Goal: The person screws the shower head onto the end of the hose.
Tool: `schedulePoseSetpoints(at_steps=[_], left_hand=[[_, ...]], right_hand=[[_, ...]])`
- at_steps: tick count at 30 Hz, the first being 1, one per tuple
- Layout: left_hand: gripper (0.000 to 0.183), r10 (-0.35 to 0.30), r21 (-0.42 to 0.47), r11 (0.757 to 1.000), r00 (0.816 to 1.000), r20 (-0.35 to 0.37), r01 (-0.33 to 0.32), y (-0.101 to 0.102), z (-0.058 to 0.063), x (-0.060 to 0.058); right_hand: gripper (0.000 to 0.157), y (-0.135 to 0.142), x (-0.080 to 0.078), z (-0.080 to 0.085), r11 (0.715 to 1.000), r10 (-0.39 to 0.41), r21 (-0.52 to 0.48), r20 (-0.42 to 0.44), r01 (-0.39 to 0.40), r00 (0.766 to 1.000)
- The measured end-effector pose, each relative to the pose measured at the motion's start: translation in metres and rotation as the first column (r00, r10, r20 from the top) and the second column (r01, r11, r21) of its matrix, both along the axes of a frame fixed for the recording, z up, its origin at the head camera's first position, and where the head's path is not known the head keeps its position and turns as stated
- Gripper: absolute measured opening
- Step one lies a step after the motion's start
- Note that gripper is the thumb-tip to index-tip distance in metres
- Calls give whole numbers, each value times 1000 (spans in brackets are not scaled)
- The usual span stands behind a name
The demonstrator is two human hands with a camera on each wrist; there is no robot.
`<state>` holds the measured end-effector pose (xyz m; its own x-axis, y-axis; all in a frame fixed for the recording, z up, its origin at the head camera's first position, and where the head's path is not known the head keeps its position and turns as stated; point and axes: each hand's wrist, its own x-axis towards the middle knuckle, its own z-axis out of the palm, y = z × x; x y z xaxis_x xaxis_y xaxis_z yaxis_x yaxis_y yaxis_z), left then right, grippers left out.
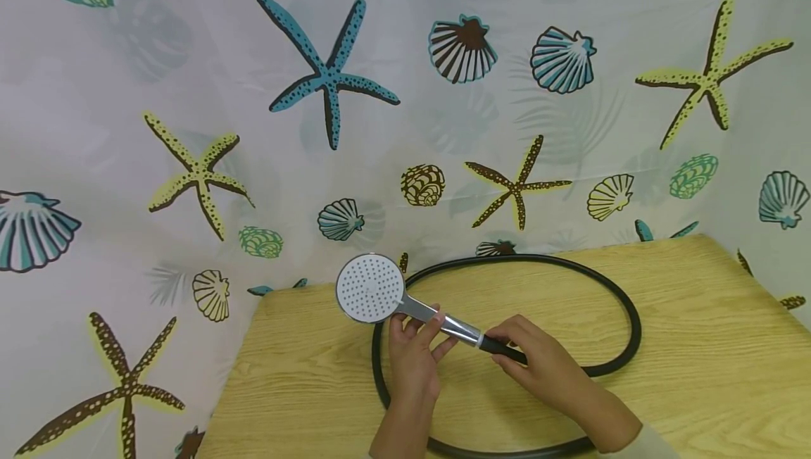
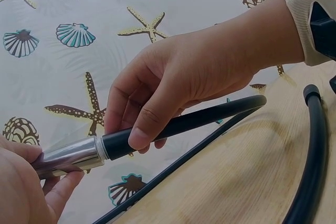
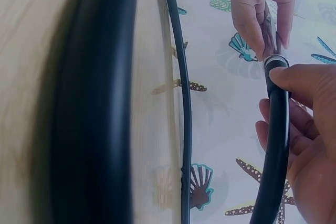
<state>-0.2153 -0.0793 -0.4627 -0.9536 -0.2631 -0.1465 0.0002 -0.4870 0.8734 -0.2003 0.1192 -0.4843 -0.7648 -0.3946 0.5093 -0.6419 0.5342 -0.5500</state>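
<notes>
Wooden table (image 1: 697,318): left hand (image 1: 412,360) pinches shower head (image 1: 370,288) handle; right hand (image 1: 538,364) grips hose (image 1: 627,318) end. Keep handle steady, hose straight at joint.

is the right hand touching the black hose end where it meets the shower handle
Touching. The left wrist view shows the right hand with thumb and fingers wrapped round the black hose end beside the chrome handle.

Seashell curtain (image 1: 190,93) behind wooden table (image 1: 697,346)

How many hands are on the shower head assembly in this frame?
2. The left hand holds the chrome handle of the shower head; the right hand grips the black hose end at the joint.
</notes>
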Motion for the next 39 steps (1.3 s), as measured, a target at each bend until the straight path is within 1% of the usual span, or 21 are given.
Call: schedulePoseSetpoints(at_steps=[12, 16, 22, 29, 32, 35, 39], left_hand=[[49, 1, 5, 1000, 1000, 0, -1, 1, -1, 0], [50, 0, 10, 1000, 1000, 1, 0, 0, -1, 0], [49, -4, 18, 1000, 1000, 2, 4, 0, 0, 0], [47, -1, 15, 1000, 1000, 2, 1, 0, 0, 0], [48, 1, 15, 1000, 1000, 2, -1, 0, 0, 0], [48, 3, 17, 1000, 1000, 2, -3, 0, 0, 0], [48, 3, 17, 1000, 1000, -1, -3, -1, -1, 0]], right_hand=[[32, 0, 1, 1, 1000, 5, 11, 4, -5, 1000], [30, 0, 1, 1, 1000, 5, 13, 22, -6, 1000], [29, 1, 2, 1, 999, -16, 34, 44, 14, 999], [29, 0, 3, 1, 998, -17, 59, 37, 15, 999], [29, 0, 2, 1, 998, -15, 54, 32, 13, 999], [30, 0, 2, 0, 999, -12, 45, 24, 11, 1000], [37, -1, 2, -1, 999, -19, 42, 27, 18, 999]])
